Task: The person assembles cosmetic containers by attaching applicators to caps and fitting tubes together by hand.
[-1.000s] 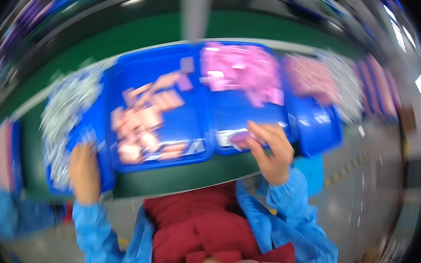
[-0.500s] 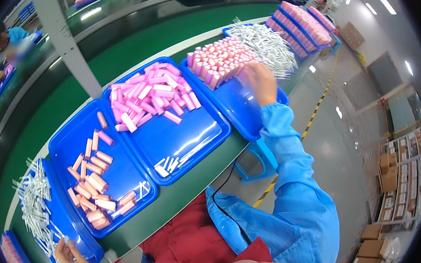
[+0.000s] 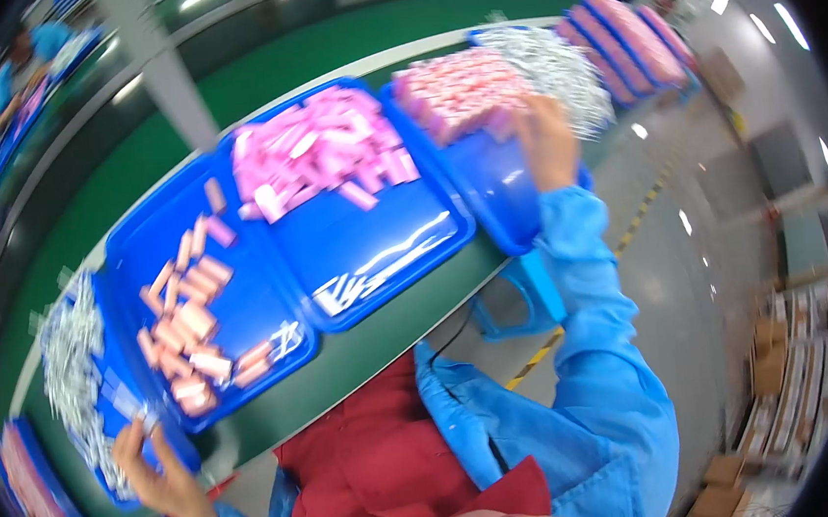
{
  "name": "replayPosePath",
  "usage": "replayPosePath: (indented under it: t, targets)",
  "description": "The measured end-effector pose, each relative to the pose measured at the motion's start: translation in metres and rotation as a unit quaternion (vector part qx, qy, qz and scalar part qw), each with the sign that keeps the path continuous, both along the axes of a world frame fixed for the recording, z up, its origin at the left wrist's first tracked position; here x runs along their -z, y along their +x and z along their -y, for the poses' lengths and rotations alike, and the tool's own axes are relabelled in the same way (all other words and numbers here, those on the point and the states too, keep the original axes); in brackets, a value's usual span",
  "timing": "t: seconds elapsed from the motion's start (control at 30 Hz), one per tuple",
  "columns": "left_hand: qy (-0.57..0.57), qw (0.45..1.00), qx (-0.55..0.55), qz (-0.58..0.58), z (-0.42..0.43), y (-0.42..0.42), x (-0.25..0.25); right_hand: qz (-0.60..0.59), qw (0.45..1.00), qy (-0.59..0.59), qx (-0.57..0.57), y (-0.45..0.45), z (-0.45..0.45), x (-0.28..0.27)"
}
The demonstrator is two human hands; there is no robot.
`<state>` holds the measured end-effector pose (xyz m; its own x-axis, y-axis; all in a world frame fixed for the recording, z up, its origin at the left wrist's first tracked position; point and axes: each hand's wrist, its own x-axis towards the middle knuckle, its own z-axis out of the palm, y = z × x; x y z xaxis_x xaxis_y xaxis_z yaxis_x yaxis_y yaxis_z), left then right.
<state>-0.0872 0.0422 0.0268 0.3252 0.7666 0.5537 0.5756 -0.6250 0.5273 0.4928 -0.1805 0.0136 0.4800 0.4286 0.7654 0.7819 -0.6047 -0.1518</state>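
Note:
My left hand (image 3: 164, 477) is at the lower left, over the near end of a blue tray holding a heap of thin white stick-like pieces (image 3: 74, 372). A small whitish, translucent piece (image 3: 135, 409) is pinched at its fingertips; blur hides its exact kind. My right hand (image 3: 550, 143) reaches to the near right edge of the stacked pink-and-white blocks (image 3: 463, 92) in another blue tray (image 3: 501, 182). Its fingers point down and are smeared, so whether they grip a block cannot be made out.
Between my hands, one blue tray (image 3: 388, 246) holds loose pink blocks (image 3: 321, 148) and another (image 3: 252, 322) holds peach-coloured pieces (image 3: 188, 323). More white sticks (image 3: 550, 69) and stacked trays of pink blocks (image 3: 627, 48) stand far right. A blue stool (image 3: 521, 298) is below. Another person (image 3: 23, 71) sits upper left.
The whole view has shifted and blurred. My right hand has moved slightly along the block stack's near edge. My left hand stays by the white sticks, its fingers a little more spread.

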Motion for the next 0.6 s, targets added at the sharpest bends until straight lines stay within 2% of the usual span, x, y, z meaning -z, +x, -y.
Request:
replayPosePath:
  t: [0.03, 0.13, 0.23, 0.27, 0.43, 0.6]
  targets:
    - [0.017, 0.999, 0.025, -0.012, 0.008, 0.014, -0.005, 0.007, 1.0, 0.019, -0.01, -0.014, -0.004, -0.011]
    - [-0.011, 0.996, 0.088, 0.009, 0.025, 0.043, -0.006, -0.097, 0.989, 0.037, -0.101, -0.062, -0.021, -0.02]
    - [-0.009, 0.99, 0.138, 0.02, 0.039, 0.073, -0.004, -0.167, 0.962, 0.003, -0.214, -0.11, -0.053, 0.001]
    - [-0.012, 0.986, 0.162, 0.026, 0.043, 0.08, -0.002, -0.123, 0.958, 0.001, -0.258, -0.12, -0.066, 0.011]
    - [-0.012, 0.966, 0.256, 0.029, 0.057, 0.096, 0.0, -0.095, 0.95, -0.19, -0.228, -0.148, -0.106, 0.028]
    - [-0.036, 0.965, 0.258, 0.021, 0.061, 0.09, 0.003, -0.032, 0.905, -0.35, -0.238, -0.161, -0.105, 0.021]
